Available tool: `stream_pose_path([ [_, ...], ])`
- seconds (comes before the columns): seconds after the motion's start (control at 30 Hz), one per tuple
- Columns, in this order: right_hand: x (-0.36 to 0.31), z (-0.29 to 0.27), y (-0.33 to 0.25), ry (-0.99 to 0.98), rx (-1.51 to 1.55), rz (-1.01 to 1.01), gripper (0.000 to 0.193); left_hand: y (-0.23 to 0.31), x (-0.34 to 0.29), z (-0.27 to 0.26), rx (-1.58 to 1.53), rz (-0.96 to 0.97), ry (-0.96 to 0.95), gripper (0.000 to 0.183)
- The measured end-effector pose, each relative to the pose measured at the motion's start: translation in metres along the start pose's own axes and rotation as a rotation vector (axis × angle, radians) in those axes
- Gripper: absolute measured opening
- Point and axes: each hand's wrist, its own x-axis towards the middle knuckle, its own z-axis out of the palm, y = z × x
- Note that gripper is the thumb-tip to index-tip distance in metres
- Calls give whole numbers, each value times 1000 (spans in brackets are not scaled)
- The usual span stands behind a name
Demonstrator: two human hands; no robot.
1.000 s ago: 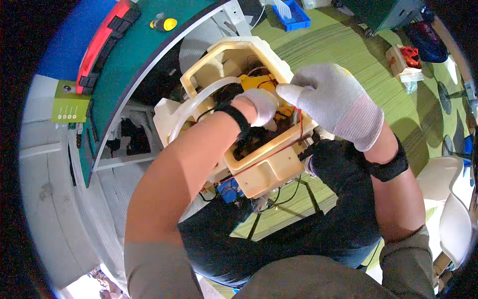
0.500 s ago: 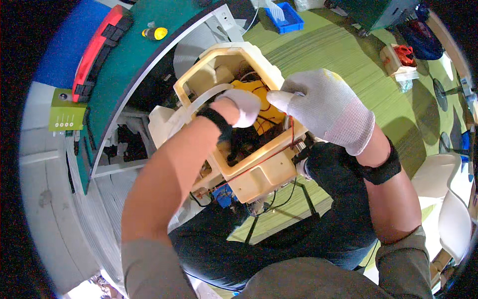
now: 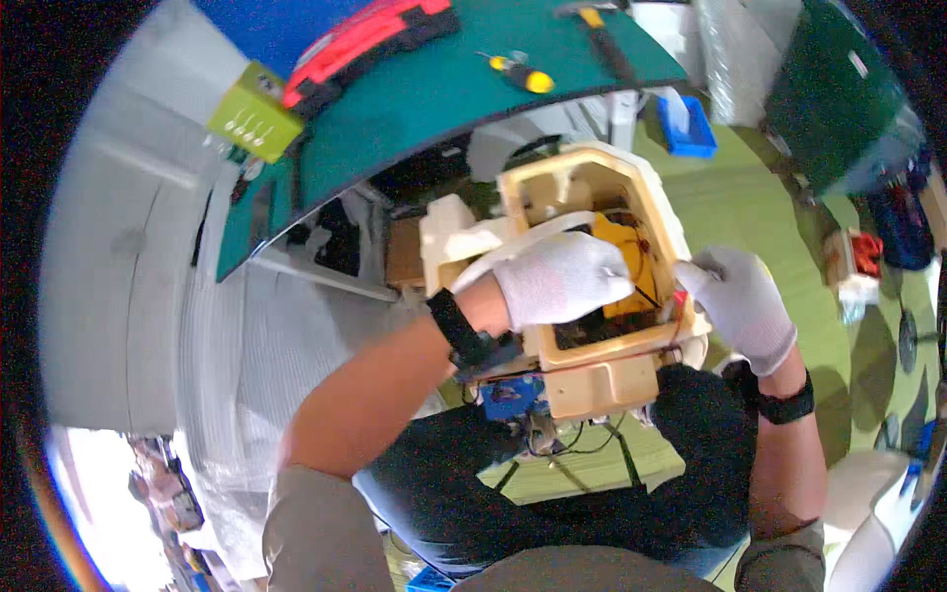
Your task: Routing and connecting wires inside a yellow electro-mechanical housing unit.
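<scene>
A cream plastic housing (image 3: pixel 602 393) rests by my legs, its large opening facing up. Inside are a yellow part (image 3: pixel 617 237), thin wires and dark pieces. My left hand (image 3: pixel 564 281), in a white knit glove, reaches over the opening with curled fingers; what they hold, if anything, is hidden. At the right rim, my right hand (image 3: pixel 742 304), gloved too, has thumb and fingers pinched together beside a red wire (image 3: pixel 680 299); whether it grips that wire is unclear. A curved white strip (image 3: pixel 528 242) crosses the housing's left side, behind my left hand.
Beyond the housing stands a green-topped workbench (image 3: pixel 395 128) with a yellow-black screwdriver (image 3: pixel 523 73), a hammer (image 3: pixel 607 44) and a red-black case (image 3: pixel 360 49). A blue bin (image 3: pixel 688 128) sits on the green floor. A blue part (image 3: pixel 513 397) with wires hangs under the housing's near left side.
The whole view has swung, bringing the hammer and more bench into sight. My right hand has moved down along the right rim toward me. My left hand stays over the opening, fingers now curled.
</scene>
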Motion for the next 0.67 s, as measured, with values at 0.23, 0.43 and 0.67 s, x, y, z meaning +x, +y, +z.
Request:
stream_pose_path([
  [0.23,5,23,-5,25,-85,-43,33,22,-51,21,-238,-104,283,28],
  [0.43,1,34,-27,-18,-170,-47,33,29,-85,39,-469,-124,413,27],
  [0.67,1,50,-18,69,-418,-198,34,36,-95,48,-504,-285,384,36],
])
